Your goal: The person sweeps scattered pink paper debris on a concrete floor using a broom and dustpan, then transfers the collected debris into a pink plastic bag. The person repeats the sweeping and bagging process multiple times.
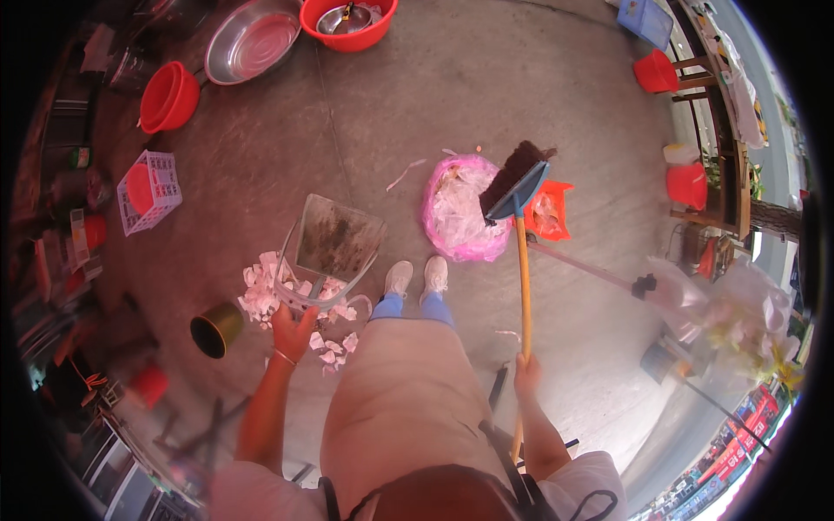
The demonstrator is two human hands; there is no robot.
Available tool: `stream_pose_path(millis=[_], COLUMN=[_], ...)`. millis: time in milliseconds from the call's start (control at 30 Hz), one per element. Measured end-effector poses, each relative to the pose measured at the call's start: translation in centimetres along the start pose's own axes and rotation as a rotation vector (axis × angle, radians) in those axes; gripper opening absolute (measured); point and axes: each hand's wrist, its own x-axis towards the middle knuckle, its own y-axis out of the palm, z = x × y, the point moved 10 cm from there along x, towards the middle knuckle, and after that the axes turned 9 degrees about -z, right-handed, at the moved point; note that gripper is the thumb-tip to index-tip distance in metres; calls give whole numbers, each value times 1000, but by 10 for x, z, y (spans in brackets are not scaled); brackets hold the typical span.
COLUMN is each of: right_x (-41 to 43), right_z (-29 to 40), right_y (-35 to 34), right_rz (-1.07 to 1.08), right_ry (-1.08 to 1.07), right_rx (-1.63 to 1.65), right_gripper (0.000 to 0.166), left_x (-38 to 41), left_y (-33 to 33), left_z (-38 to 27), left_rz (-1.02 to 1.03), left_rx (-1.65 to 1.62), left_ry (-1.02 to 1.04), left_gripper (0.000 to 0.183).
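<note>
My left hand [294, 332] grips the handle of a dustpan [339, 238] with a dirty, stained pan, held above the floor. Below it lies a heap of crumpled white paper scraps [260, 286], with smaller pieces [332, 352] nearer my body. My right hand [528, 376] is closed round the wooden handle of a broom [524, 286]. The broom's dark bristle head [515, 176] with its blue holder is raised over the right side of a pink plastic bag [433, 231] filled with clear and white plastic waste. An orange container [560, 202] with waste stands beside the bag.
A dark bin [215, 331] lies on the left, near a lilac plastic crate [156, 195], red basins [171, 98] and a large metal basin [251, 42]. A second red basin [352, 42] stands ahead. Red buckets [686, 185] and wooden shelving [736, 195] line the right.
</note>
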Motion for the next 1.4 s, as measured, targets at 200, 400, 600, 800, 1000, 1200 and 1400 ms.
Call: stream_pose_path(millis=[200,400,600,800,1000,1200,1400], right_x=[81,62,28,97,103,229,241], right_z=[24,35,32,108,102,166,245], right_y=[102,71,2,-17,-13,19,138], right_rz=[94,-20,71,136,369,32,394], right_ry=[-66,-180,-43,-55,167,-371,-325], right_rx=[-331,-206,12,299,419,-224,-115], right_gripper=[38,38,28,23,19,31,32], left_x=[-7,-10,-11,-12,-19,-25,-38], left_y=[12,14,16,13,0,-10,-21], left_z=[-6,-1,-2,0,8,30,50], left_rz=[-14,44,15,-28,-98,-156,-204], left_rx=[-10,42,16,-12,-99,-74,-137], left_ry=[112,57,43,32,-60,-109,-163], left_gripper=[27,27,26,31,30,28,32])
